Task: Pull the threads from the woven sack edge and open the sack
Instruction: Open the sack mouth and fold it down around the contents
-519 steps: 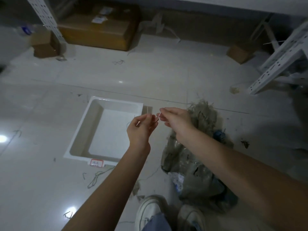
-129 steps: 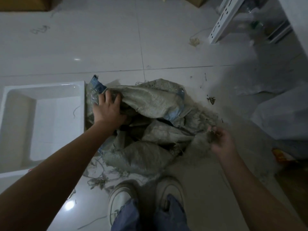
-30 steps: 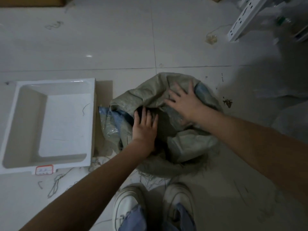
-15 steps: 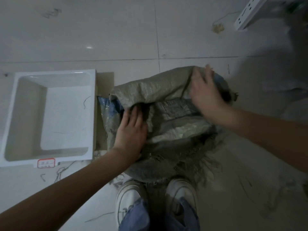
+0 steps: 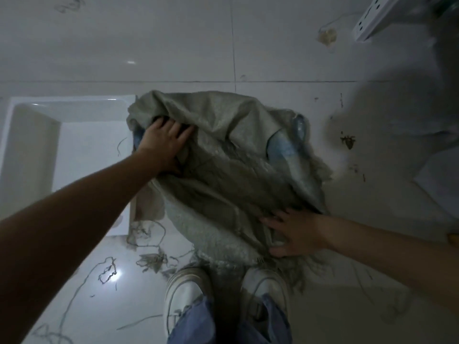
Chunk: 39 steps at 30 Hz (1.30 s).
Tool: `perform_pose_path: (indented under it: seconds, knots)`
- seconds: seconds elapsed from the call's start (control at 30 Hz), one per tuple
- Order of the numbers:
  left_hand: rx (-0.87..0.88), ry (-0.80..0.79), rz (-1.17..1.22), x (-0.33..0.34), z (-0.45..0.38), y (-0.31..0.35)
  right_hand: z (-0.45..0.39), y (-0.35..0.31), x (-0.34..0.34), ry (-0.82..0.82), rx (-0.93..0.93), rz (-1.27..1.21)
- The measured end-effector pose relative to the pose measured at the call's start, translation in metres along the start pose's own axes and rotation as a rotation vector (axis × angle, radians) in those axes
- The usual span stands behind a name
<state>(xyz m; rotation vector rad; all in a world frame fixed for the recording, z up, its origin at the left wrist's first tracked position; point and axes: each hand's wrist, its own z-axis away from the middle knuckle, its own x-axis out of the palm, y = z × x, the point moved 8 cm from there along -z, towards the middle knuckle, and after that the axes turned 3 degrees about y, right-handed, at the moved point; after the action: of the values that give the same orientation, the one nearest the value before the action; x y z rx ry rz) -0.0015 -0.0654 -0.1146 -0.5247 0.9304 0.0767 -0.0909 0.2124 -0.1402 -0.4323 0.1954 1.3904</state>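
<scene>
Woven sack (image 5: 231,170): crumpled on floor beside white tray (image 5: 32,150). Left hand (image 5: 164,145) gripping far-left fold; right hand (image 5: 295,232) splayed flat, pressing near edge. Risk: frayed weave tearing under uneven pulling.

Left fingertips (image 5: 159,121) tucked out of sight under a fold of the woven sack (image 5: 223,155). Sack's inside dark, contents impossible to make out. Right hand (image 5: 295,234) smeared by motion blur, fingers flat or gripping the cloth, hard to say. White tray (image 5: 34,135) cut off at the left edge, its right rim covered by sack and forearm. Perforated rack post (image 5: 372,18) clipped by the top edge. Shoes (image 5: 186,291) partly covered by trouser hems. Loose threads (image 5: 146,234) too fine to count.
</scene>
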Motion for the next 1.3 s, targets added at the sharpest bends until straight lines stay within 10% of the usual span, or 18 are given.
perform_pose_path:
  seconds: [0.23, 0.4, 0.73, 1.07, 1.3]
  knots:
    - [0.154, 0.065, -0.069, -0.036, -0.015, 0.012, 0.009, -0.017, -0.010, -0.009, 0.011, -0.027]
    - [0.018, -0.032, 0.229, -0.052, 0.000, 0.081, -0.014, -0.028, -0.129, 0.572, 0.018, 0.079]
    - [0.124, -0.157, 0.033, 0.018, 0.024, 0.070, -0.035, 0.095, -0.123, 0.280, 0.509, 0.285]
    - [0.165, 0.095, 0.139, -0.038, 0.004, 0.084, -0.054, 0.022, -0.136, 0.389, 0.332, 0.451]
    - [-0.007, -0.143, -0.104, 0.002, -0.019, 0.052, -0.070, 0.038, -0.106, 0.261, 0.389, 0.219]
